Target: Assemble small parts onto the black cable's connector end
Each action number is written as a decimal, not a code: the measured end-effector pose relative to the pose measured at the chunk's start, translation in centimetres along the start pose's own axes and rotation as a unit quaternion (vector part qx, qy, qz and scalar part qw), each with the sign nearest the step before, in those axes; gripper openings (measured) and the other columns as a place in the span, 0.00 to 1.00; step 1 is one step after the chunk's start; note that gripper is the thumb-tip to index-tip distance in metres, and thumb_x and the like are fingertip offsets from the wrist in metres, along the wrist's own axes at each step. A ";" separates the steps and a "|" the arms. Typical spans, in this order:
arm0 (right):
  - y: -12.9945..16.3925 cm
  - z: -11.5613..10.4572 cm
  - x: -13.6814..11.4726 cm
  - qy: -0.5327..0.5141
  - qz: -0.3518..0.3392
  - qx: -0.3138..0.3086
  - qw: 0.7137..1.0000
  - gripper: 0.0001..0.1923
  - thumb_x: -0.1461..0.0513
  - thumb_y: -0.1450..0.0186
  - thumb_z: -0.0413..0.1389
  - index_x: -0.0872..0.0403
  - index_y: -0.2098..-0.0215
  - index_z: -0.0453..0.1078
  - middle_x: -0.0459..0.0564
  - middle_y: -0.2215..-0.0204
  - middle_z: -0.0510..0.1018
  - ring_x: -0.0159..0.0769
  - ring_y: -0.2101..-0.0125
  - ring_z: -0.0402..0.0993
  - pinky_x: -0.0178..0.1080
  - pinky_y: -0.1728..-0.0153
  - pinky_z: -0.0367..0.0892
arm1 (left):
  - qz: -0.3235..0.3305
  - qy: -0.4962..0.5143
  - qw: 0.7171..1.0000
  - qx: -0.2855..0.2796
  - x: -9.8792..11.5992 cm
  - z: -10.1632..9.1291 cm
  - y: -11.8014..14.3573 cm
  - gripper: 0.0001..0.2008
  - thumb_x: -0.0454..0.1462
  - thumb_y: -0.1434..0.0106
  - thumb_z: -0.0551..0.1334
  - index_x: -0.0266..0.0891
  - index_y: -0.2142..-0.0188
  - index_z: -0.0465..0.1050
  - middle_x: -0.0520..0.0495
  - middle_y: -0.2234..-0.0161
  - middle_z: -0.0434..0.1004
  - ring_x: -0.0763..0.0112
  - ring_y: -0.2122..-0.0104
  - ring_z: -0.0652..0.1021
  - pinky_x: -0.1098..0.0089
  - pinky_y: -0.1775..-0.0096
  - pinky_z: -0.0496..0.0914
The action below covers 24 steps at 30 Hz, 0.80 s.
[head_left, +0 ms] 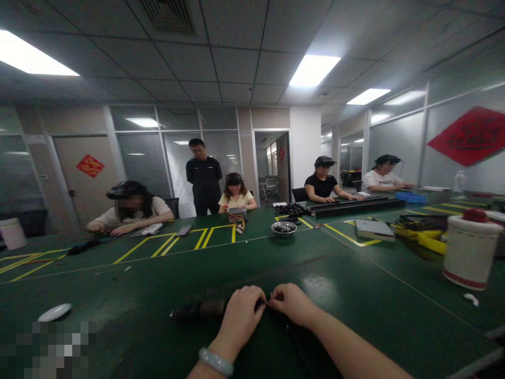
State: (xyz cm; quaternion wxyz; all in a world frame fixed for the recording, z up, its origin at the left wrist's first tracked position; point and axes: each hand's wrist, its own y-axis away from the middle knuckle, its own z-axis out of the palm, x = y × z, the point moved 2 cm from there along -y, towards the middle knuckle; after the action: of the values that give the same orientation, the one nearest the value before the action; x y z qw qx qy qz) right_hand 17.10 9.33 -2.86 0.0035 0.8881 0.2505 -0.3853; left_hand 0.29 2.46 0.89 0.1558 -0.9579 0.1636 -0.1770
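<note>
Pinched together, left hand (241,311) and right hand (291,302) clamp the dark, slim cable-like piece (197,310) at lower centre of the frame; looks light, bendy; best gripped near its ends.

Glossy green table (158,295); shiny metal bowl (284,228); smooth pale bangle (215,361).

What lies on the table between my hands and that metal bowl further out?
In the head view, nothing: only bare green table lies between the hands, left and right, and the metal bowl.
</note>
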 end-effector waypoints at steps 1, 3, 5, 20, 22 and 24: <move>0.0 0.0 0.0 0.003 0.002 0.000 1.000 0.08 0.58 0.42 0.60 0.55 0.70 0.77 0.47 0.72 0.81 0.33 0.72 0.73 0.31 0.73 0.59 | -0.001 -0.004 1.000 0.001 0.0 0.0 0.0 0.05 0.34 0.39 0.58 0.44 0.64 0.70 0.53 0.62 0.73 0.68 0.61 0.71 0.68 0.58 0.60; 0.1 0.0 -0.1 0.003 0.002 0.001 1.000 0.08 0.58 0.42 0.60 0.55 0.70 0.77 0.47 0.72 0.81 0.33 0.72 0.73 0.31 0.73 0.59 | -0.007 -0.011 1.000 -0.002 0.1 0.0 0.0 0.05 0.34 0.39 0.58 0.44 0.63 0.70 0.53 0.62 0.73 0.67 0.60 0.71 0.68 0.58 0.60; 0.2 -0.2 -0.3 -0.002 -0.001 0.002 1.000 0.09 0.57 0.41 0.59 0.55 0.70 0.77 0.47 0.72 0.80 0.33 0.72 0.73 0.31 0.73 0.59 | -0.017 -0.017 1.000 -0.010 0.2 0.0 0.0 0.05 0.34 0.38 0.58 0.44 0.62 0.70 0.52 0.61 0.73 0.67 0.60 0.71 0.68 0.57 0.61; 0.7 0.3 -2.7 0.049 0.040 0.058 0.996 0.07 0.61 0.40 0.57 0.53 0.70 0.77 0.47 0.73 0.81 0.33 0.71 0.75 0.31 0.73 0.59 | -0.020 -0.011 1.000 -0.006 0.1 0.3 -0.1 0.06 0.32 0.38 0.57 0.43 0.64 0.70 0.52 0.63 0.73 0.67 0.60 0.71 0.67 0.58 0.60; 0.8 0.3 -3.0 0.057 0.050 0.064 0.995 0.06 0.60 0.41 0.58 0.53 0.70 0.77 0.47 0.72 0.81 0.33 0.70 0.75 0.32 0.71 0.60 | -0.020 -0.018 1.000 -0.008 0.2 0.3 -0.2 0.06 0.31 0.39 0.57 0.43 0.64 0.70 0.52 0.63 0.73 0.67 0.60 0.71 0.67 0.58 0.60; 0.8 0.3 -3.3 0.068 0.062 0.067 0.994 0.06 0.60 0.41 0.58 0.53 0.70 0.77 0.47 0.71 0.81 0.34 0.70 0.76 0.32 0.71 0.60 | -0.021 -0.021 1.000 -0.010 0.2 0.2 -0.2 0.06 0.31 0.39 0.57 0.43 0.64 0.70 0.53 0.63 0.73 0.67 0.61 0.71 0.67 0.58 0.60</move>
State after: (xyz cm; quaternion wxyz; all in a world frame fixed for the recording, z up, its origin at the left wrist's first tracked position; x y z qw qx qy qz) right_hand 15.34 7.13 -1.01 -0.0493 0.9241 0.1686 -0.3393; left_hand 0.60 2.59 0.81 0.1455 -0.9662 0.1422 -0.1583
